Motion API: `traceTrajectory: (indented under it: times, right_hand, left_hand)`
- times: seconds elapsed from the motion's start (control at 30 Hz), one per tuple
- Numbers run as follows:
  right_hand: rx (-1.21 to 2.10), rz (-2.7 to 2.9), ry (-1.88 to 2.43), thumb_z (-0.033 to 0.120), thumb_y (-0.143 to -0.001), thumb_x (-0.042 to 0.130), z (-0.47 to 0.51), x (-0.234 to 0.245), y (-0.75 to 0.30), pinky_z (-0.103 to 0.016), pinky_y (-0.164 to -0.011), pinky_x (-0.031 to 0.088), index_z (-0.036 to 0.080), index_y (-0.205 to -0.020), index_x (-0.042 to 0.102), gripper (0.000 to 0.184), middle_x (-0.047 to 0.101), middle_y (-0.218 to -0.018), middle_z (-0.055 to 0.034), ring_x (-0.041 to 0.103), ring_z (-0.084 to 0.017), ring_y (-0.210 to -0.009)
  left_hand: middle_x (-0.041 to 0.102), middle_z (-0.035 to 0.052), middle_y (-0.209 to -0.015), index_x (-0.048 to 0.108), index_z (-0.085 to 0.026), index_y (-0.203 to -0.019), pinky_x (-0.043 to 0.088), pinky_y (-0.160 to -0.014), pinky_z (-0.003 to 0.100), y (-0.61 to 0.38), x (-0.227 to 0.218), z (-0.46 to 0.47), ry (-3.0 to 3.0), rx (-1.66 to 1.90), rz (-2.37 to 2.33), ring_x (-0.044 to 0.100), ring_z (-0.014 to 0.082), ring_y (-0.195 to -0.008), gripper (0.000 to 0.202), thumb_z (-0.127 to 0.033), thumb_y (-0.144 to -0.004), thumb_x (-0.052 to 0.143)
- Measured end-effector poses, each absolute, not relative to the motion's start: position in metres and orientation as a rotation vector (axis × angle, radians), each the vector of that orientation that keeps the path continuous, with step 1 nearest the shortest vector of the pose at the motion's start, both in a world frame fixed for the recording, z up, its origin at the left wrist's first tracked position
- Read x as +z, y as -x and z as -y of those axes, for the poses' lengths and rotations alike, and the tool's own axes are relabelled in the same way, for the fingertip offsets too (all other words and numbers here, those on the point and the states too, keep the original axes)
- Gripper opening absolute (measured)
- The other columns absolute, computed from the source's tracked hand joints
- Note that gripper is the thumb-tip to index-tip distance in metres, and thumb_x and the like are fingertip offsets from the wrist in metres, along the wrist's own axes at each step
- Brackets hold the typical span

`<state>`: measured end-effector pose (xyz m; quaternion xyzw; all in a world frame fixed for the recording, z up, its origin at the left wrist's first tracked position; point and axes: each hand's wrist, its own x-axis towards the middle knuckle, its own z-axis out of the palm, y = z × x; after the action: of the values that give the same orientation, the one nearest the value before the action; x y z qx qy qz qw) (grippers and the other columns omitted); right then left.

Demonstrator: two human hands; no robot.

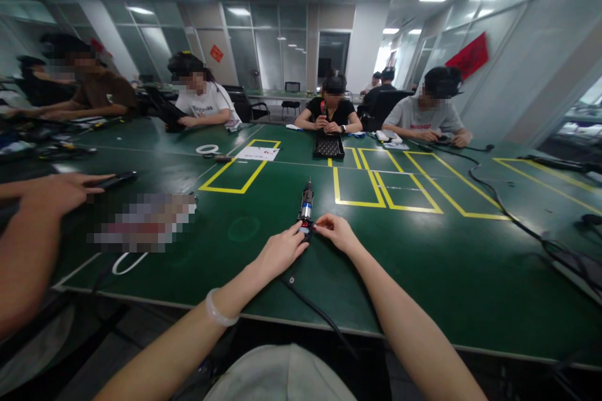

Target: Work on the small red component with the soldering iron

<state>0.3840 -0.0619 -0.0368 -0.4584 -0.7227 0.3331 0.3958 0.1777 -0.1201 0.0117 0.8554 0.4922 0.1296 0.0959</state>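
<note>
A small black tool (306,203) with a blue and red band lies on the green table (423,263), pointing away from me, with a black cord (320,313) running from its near end off the table's front edge. My left hand (281,252) pinches the tool's near end from the left, fingers closed on it. My right hand (335,230) pinches the same end from the right. A pale bracelet (219,312) circles my left wrist.
Yellow taped rectangles (376,185) mark the table. A black tray (328,146) and a white sheet (258,153) lie farther back. A neighbour's arm (42,207) reaches in at left. Several seated people work along the far side. Cables (498,200) cross the right.
</note>
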Motion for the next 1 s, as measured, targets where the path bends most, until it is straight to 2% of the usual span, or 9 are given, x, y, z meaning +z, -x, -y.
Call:
traceTrajectory:
  times: [0.3, 0.43, 0.53, 0.67, 0.83, 1.0]
  right_hand:
    - [0.746, 1.941, 1.126, 0.029, -0.076, 0.068, 0.063, -0.035, -0.386, -0.025, -0.061, 0.04, 0.018, -0.082, 0.065, 0.012, 0.06, -0.074, -0.0009, 0.051, -0.013, -0.063]
    - [0.879, 1.896, 1.13, 0.028, -0.076, 0.067, 0.065, -0.033, -0.383, -0.022, -0.056, 0.039, 0.017, -0.086, 0.062, 0.016, 0.058, -0.067, 0.0019, 0.049, -0.011, -0.057]
    - [0.925, 1.881, 1.123, 0.026, -0.077, 0.065, 0.068, -0.03, -0.383, -0.022, -0.057, 0.04, 0.015, -0.087, 0.063, 0.015, 0.061, -0.07, 0.0007, 0.052, -0.011, -0.059]
    - [0.797, 1.964, 1.066, 0.019, -0.08, 0.062, 0.07, -0.027, -0.384, -0.023, -0.062, 0.041, 0.016, -0.089, 0.068, 0.011, 0.06, -0.074, -0.0005, 0.052, -0.011, -0.063]
    - [0.64, 2.06, 1.085, 0.011, -0.079, 0.062, 0.071, -0.023, -0.381, -0.023, -0.064, 0.041, 0.018, -0.088, 0.072, 0.015, 0.054, -0.077, -0.0005, 0.051, -0.009, -0.063]
    - [0.602, 2.062, 1.12, 0.012, -0.08, 0.062, 0.074, -0.019, -0.38, -0.024, -0.067, 0.043, 0.019, -0.089, 0.073, 0.016, 0.059, -0.08, -0.0024, 0.054, -0.01, -0.066]
  left_hand:
    - [0.045, 0.006, -0.145, 0.063, -0.022, -0.1, 0.051, -0.091, 0.035, -0.174, 0.008, 0.12, -2.577, 0.423, -1.349, 0.058, 0.0248, -0.116, 0.026, -0.037, -0.092, 0.043]
    - [0.044, 0.0052, -0.145, 0.062, -0.022, -0.098, 0.053, -0.087, 0.035, -0.174, 0.006, 0.12, -2.643, 0.393, -1.375, 0.061, 0.0232, -0.111, 0.026, -0.037, -0.093, 0.042]
    - [0.044, 0.0048, -0.145, 0.061, -0.022, -0.098, 0.054, -0.085, 0.035, -0.173, 0.004, 0.12, -2.682, 0.41, -1.377, 0.063, 0.0218, -0.108, 0.026, -0.037, -0.093, 0.041]
    - [0.045, 0.0044, -0.145, 0.061, -0.023, -0.1, 0.054, -0.084, 0.033, -0.171, 0.004, 0.12, -2.706, 0.432, -1.377, 0.063, 0.021, -0.107, 0.026, -0.037, -0.094, 0.041]
    - [0.045, 0.0046, -0.145, 0.061, -0.022, -0.1, 0.055, -0.081, 0.034, -0.171, 0.006, 0.122, -2.722, 0.424, -1.374, 0.065, 0.0208, -0.101, 0.026, -0.038, -0.094, 0.041]
    - [0.046, 0.0045, -0.144, 0.061, -0.022, -0.098, 0.053, -0.082, 0.033, -0.171, 0.006, 0.122, -2.698, 0.445, -1.369, 0.064, 0.0212, -0.103, 0.026, -0.038, -0.093, 0.041]
